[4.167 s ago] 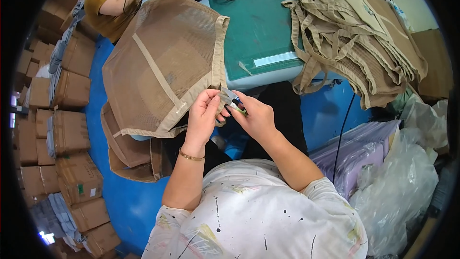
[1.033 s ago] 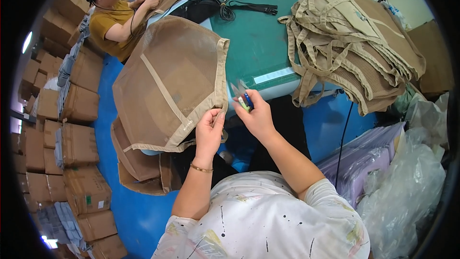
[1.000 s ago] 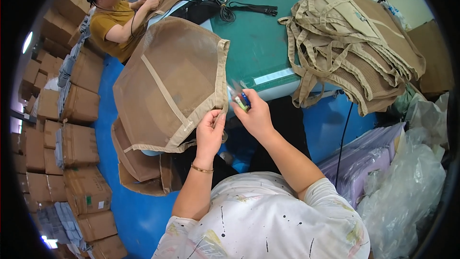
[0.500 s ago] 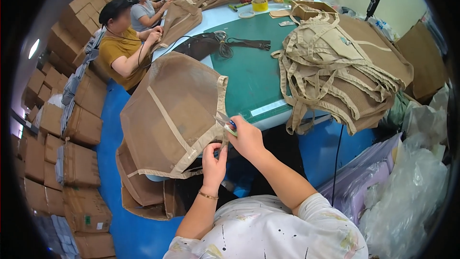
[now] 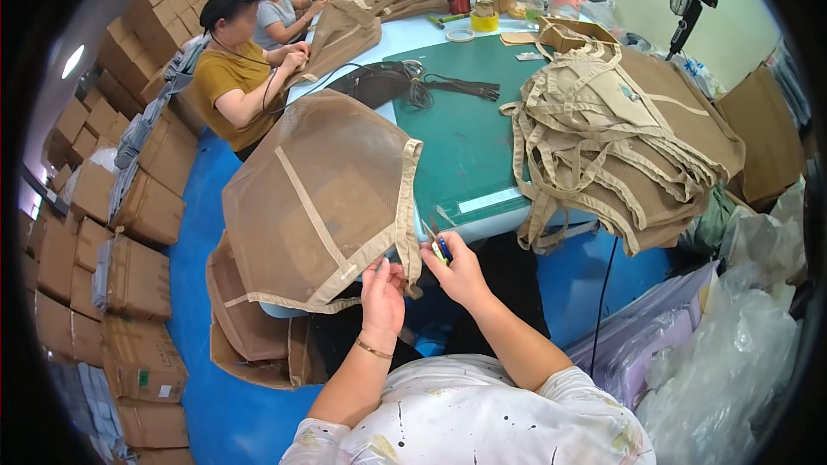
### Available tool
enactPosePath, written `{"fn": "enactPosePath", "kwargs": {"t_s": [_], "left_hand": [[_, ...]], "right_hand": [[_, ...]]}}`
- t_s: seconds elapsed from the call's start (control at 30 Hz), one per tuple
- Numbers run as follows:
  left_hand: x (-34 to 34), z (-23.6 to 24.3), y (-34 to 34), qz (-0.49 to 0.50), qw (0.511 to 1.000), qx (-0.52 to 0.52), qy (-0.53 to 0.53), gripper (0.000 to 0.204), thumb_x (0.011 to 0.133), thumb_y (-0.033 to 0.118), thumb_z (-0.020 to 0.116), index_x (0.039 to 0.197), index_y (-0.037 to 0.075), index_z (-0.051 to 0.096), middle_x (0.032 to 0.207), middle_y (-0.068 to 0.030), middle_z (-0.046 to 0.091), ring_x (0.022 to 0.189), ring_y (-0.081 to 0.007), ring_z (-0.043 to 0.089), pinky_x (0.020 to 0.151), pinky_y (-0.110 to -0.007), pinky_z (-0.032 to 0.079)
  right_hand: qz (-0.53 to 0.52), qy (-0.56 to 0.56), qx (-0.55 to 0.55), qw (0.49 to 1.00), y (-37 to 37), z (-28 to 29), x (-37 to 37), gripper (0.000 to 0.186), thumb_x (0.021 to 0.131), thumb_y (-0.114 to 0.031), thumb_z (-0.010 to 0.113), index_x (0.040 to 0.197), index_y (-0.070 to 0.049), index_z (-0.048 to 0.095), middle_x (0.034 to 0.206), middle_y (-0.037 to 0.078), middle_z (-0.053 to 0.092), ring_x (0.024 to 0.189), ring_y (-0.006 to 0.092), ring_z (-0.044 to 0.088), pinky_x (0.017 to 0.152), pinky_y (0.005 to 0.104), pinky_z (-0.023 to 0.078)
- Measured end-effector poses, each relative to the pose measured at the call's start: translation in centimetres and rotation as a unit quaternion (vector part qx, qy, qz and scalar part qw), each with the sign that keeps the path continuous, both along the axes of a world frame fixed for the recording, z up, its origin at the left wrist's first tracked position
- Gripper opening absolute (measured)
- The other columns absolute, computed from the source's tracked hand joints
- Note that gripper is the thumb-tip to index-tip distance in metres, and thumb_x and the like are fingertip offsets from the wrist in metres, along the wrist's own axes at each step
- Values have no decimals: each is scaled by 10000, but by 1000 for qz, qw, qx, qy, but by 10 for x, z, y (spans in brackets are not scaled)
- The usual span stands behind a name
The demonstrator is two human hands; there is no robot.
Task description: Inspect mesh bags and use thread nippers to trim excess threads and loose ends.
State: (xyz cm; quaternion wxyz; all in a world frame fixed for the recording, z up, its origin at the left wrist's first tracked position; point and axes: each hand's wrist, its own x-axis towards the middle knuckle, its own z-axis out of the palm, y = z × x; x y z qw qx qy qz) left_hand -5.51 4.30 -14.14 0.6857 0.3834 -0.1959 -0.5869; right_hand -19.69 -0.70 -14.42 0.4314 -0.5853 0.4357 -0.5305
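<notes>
A brown mesh fabric piece [image 5: 284,198] with beige binding tape lies spread over the near left edge of the table. My left hand [image 5: 383,297] pinches its bound edge at the near corner, fingers bent. In my right hand [image 5: 457,271] is a small pair of scissors [image 5: 442,246] with blue and yellow-green handles. Its blades point up and away, just right of the cloth and apart from it. Beside my left fingers, a loose beige strap end [image 5: 412,263] hangs down off the corner.
Piled mesh pieces with straps [image 5: 603,138] cover the table's right side. A green cutting mat [image 5: 465,146] bears a white strip [image 5: 491,199] and dark zippers [image 5: 457,86]. An open carton [image 5: 258,370] stands below left. Two people work along the left side; a fan [image 5: 687,0] stands back right.
My right hand has drawn the scissors back from the bound edge, slightly right and down. The strap end now hangs lower, and my left hand has turned, still at the corner.
</notes>
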Motion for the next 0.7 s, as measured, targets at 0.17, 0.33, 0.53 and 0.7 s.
{"fn": "enactPosePath", "kwargs": {"t_s": [0.17, 0.33, 0.53, 0.7], "left_hand": [[10, 8, 4, -30, 999, -12, 42, 230, 945, 235, 536, 1110, 87, 476, 958, -49, 617, 902, -158, 577, 813, -309, 466], [25, 5, 5, -29, 998, 13, 59, 210, 953, 252, 514, 1087, 90, 513, 1094, -76, 602, 1001, -206, 580, 875, -348, 460], [40, -4, 5, 15, 990, 14, 142, 326, 938, 231, 538, 1201, 42, 502, 1187, -85, 583, 1093, -214, 561, 962, -346, 440], [43, -6, 13, 42, 988, -11, 149, 282, 937, 169, 544, 1187, 42, 519, 1195, -76, 595, 1075, -191, 591, 916, -320, 497]], "right_hand": [[86, -180, 143, 969, 4, 11, 20, 241, 837, -164, 697, 968, -60, 524, 757, -29, 520, 519, 23, 444, 396, 175, 339], [77, -252, 155, 952, 9, 8, 26, 244, 830, -144, 704, 962, -68, 514, 753, -34, 510, 512, 21, 433, 393, 178, 331], [97, -236, 189, 948, 33, -3, 23, 254, 834, -144, 702, 977, -69, 505, 764, -23, 530, 517, 19, 436, 395, 172, 339], [123, -165, 153, 967, 50, -8, 16, 265, 831, -168, 706, 972, -61, 508, 732, -23, 533, 552, 32, 449, 455, 197, 373]]}}
